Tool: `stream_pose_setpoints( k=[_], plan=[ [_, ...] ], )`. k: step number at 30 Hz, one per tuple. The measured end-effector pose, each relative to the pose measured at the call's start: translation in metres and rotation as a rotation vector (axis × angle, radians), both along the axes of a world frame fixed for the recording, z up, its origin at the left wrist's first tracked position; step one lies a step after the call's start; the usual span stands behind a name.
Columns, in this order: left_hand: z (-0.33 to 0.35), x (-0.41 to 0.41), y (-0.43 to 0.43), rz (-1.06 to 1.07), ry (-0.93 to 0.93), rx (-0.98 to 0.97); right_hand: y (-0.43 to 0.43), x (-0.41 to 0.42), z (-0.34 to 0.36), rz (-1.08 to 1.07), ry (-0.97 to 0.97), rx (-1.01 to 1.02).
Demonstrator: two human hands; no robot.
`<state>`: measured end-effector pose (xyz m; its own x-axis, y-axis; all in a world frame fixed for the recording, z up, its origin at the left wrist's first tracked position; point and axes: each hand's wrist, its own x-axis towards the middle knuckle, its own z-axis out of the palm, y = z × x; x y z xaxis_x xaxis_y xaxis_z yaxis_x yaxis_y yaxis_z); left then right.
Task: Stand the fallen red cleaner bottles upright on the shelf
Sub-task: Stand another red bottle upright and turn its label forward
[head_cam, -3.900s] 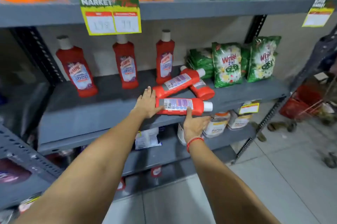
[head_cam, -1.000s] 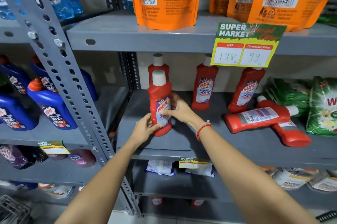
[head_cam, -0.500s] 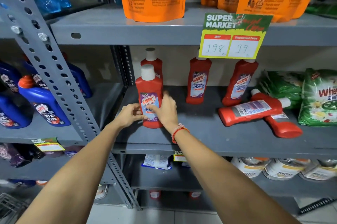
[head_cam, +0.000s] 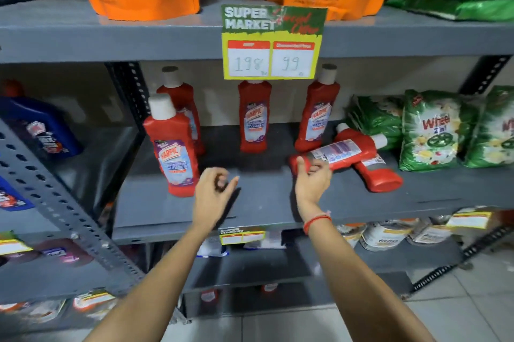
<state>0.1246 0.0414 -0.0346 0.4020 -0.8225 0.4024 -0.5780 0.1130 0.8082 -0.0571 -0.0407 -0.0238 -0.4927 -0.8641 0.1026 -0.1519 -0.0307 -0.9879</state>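
Two red cleaner bottles lie fallen on the grey shelf [head_cam: 264, 202] in the head view, crossed one over the other just left of the green detergent packs [head_cam: 434, 130]; the upper fallen bottle [head_cam: 338, 154] points its white cap right, and the lower fallen bottle [head_cam: 374, 172] lies beneath it; four more stand upright to the left and behind. The right hand [head_cam: 311, 177] has its fingers curling round the upper bottle's base end, touching it, the grip seemingly not yet closed; the left hand [head_cam: 212, 188] hovers empty over the bare shelf, fingers loosely curled. I judge it best to close firmly round the body, lift clear of the lower bottle so it does not roll, then swing the cap upward; set it flat in the open gap beside the front standing bottle [head_cam: 173, 147].
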Motion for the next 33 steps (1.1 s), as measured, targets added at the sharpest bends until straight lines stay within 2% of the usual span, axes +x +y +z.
stream_pose_setpoints(
  k=[3,5,10,13,17,19,23,29,33],
  plan=[
    [0.009,-0.041,-0.052,-0.205,-0.17,0.12,-0.019,-0.041,-0.002,-0.197,-0.082,0.113],
    [0.013,-0.067,-0.084,-0.314,-0.253,0.228,-0.035,-0.059,-0.005,-0.226,-0.22,0.216],
    [0.012,-0.106,-0.133,-0.513,-0.325,0.439,-0.073,-0.082,-0.017,-0.042,-0.449,0.341],
    [0.01,-0.117,-0.137,-0.535,-0.335,0.488,-0.076,-0.088,-0.011,0.085,-0.626,0.263],
    [0.009,-0.113,-0.132,-0.472,-0.287,0.461,-0.069,-0.087,-0.006,0.184,-0.691,0.161],
    [0.012,-0.105,-0.128,-0.449,-0.238,0.427,-0.064,-0.084,0.003,0.308,-0.643,0.083],
    [0.028,-0.084,-0.11,-0.493,-0.005,0.327,-0.056,-0.069,0.03,0.61,-0.424,-0.065],
    [0.019,-0.046,-0.075,-0.28,0.135,0.207,-0.05,-0.028,0.057,0.969,-0.057,-0.037],
    [0.006,-0.037,-0.059,-0.188,0.194,0.162,-0.047,-0.007,0.05,1.114,0.043,0.013]
  ],
)
